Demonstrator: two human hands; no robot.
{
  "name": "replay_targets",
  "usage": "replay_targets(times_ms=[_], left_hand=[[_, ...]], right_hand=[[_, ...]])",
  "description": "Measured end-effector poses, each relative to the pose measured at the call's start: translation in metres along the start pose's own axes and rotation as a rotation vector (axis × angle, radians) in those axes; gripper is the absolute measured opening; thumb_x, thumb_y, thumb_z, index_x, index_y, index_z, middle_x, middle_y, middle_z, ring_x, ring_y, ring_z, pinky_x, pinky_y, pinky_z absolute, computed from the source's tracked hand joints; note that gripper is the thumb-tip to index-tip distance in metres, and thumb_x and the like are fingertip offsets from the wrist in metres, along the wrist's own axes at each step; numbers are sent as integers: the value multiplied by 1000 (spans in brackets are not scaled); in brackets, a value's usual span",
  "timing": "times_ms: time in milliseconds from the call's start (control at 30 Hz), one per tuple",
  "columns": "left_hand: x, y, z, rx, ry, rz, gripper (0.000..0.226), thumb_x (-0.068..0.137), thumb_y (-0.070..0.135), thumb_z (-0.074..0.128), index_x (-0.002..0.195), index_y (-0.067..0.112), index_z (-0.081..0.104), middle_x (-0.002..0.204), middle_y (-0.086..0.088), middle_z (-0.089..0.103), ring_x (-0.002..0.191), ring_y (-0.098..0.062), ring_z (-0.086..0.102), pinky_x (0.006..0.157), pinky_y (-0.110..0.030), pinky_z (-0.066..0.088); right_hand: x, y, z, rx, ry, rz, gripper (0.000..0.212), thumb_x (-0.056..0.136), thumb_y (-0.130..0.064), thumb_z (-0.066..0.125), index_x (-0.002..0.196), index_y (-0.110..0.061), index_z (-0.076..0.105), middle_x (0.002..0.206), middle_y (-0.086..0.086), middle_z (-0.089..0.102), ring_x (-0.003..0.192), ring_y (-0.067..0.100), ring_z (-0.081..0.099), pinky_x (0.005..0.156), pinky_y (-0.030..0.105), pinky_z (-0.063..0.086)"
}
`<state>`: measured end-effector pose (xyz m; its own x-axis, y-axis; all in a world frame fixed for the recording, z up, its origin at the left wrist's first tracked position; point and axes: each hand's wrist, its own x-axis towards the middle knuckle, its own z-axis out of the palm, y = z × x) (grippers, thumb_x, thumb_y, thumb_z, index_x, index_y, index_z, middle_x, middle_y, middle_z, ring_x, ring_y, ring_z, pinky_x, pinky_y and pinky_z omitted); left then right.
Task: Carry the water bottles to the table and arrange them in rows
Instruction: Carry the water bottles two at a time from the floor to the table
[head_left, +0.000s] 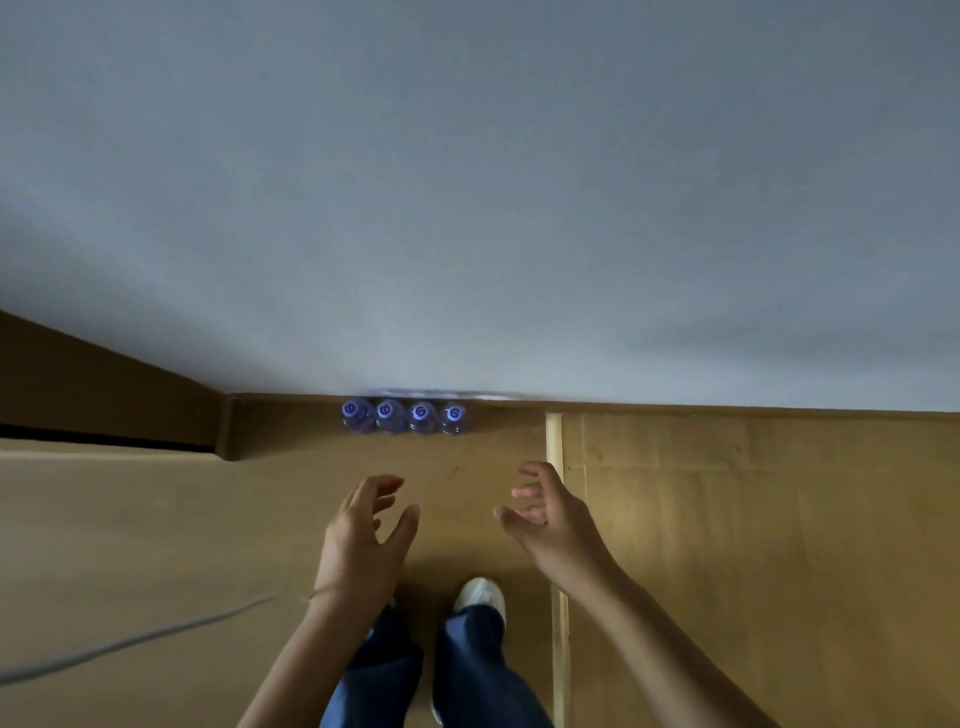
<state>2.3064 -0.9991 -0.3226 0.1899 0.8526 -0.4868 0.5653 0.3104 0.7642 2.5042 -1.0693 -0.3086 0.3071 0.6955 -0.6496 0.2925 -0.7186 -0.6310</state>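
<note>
— How are the water bottles (405, 415) looking?
— Four clear ones with blue caps, standing in a row against the wall (467, 208).
— And the hands?
— Left hand (361, 540) and right hand (545, 514) are hovering spread wide, holding nothing.

A pale grey wall (467, 182) is filling the upper part of the view, meeting a floor covered in brown cardboard sheets (753, 519). A light strip (556, 467), perhaps tape or wood, is running between two sheets. A grey cable (130, 644) is lying across the lower left. Blue trouser legs (467, 670) and a white shoe (480, 595) are showing below. A dark gap (104, 434) is opening at left.
</note>
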Motion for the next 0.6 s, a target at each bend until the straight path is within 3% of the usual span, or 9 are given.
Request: replay_targets(times_ms=[167, 433, 600], left_hand=[[69, -69, 38, 53, -2, 30, 27, 85, 9, 72, 111, 13, 63, 108, -3, 66, 105, -18, 61, 92, -37, 51], [203, -185, 105, 239, -53, 246, 38, 85, 16, 73, 120, 13, 60, 118, -1, 60, 106, -19, 56, 88, -28, 41], [273, -237, 143, 305, -59, 418, 56, 82, 11, 76, 131, 6, 50, 122, -4, 54, 115, -26, 52, 89, -15, 30]], right_hand=[[76, 57, 44, 8, 14, 5, 53, 94, -28, 66, 140, -20, 41, 132, 2, 57, 106, 10, 60, 70, 11, 49], [228, 153, 123, 14, 90, -53, 56, 90, -31, 71, 139, -26, 43, 137, 0, 54, 106, 11, 58, 84, 29, 53], [316, 197, 160, 32, 127, -177, 68, 83, -27, 79, 141, -24, 42, 117, -18, 50, 107, 9, 53, 87, 26, 45]])
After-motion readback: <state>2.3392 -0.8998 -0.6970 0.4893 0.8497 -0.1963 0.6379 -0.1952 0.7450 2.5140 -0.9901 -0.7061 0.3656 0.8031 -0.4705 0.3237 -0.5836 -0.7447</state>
